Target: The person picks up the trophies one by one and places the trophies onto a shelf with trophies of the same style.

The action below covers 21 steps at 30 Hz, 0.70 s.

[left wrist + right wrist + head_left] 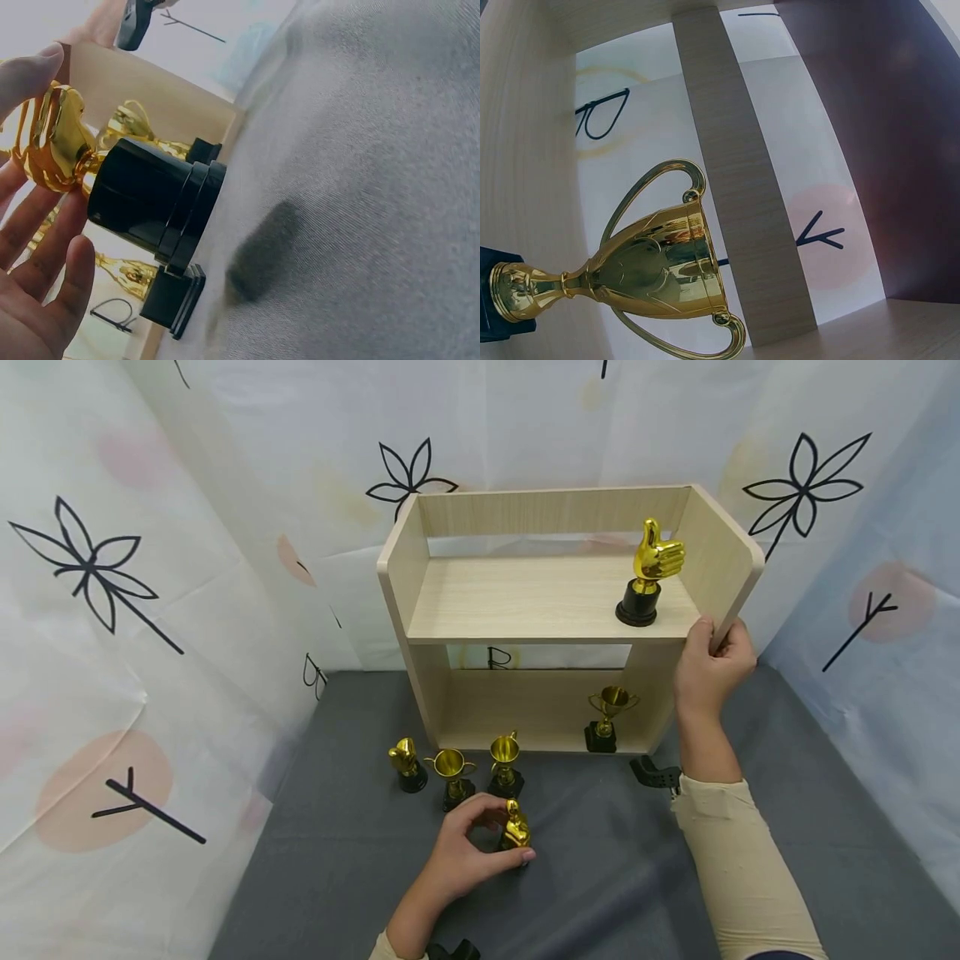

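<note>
Thumbs-up trophy held in left hand at near side of table, gold cup just beyond; right hand gripping right side of shelf (probably steadying). Keep upright, clear of cup.

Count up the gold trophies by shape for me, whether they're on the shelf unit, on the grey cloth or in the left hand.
Cup trophies: 3 (one in the lower compartment, two on the grey cloth)
Thumbs-up trophies: 3 (one on the upper shelf, one on the cloth, one in the left hand)
Total: 6
</note>
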Available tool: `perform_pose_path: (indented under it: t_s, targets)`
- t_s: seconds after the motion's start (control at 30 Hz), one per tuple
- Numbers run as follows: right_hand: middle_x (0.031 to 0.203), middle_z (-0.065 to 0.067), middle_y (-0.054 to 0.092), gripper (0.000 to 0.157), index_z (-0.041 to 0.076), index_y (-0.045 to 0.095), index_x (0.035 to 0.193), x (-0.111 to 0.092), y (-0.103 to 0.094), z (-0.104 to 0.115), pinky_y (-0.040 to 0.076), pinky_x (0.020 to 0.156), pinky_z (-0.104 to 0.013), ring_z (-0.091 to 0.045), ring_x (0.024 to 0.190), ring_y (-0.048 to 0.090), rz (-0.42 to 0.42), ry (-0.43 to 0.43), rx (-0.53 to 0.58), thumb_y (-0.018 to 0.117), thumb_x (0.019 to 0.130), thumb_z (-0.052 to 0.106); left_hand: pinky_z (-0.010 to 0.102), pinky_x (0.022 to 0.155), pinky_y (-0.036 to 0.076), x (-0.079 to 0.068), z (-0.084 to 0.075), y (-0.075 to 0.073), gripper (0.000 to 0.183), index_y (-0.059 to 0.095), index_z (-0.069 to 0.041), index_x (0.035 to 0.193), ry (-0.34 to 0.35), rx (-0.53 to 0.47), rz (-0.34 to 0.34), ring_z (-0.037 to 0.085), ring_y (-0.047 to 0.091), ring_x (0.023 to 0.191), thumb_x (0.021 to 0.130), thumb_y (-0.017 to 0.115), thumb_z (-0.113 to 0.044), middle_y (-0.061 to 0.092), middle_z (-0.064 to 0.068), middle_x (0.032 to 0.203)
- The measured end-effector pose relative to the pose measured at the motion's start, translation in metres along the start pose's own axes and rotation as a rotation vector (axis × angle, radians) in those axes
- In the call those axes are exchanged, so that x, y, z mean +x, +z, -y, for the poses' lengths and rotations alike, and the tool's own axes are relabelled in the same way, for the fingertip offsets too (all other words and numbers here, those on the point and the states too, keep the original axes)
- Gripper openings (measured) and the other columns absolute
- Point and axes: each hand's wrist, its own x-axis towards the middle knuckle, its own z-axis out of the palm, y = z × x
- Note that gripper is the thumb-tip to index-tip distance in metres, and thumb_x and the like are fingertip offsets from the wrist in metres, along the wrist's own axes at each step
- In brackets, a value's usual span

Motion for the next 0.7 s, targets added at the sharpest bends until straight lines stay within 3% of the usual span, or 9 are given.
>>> perform_pose_path:
  t_s: [0.7]
  targets:
    - [0.059,0.009,0.039,0.023,0.016,0.053,0.069,-0.001,-0.001,0.000,0.021,0.052,-0.020,-0.003,0.053,0.030,0.008,0.013,-0.020,0.057,0.092,0.010,0.029,0.077,0.055,0.007,-0.020,-0.002,0.051,0.064,-0.032,0.114,0.066,0.043,-0.029,0.011,0.061,0.088,0.071,0.088,-0.037,0.065,-0.011,0.103]
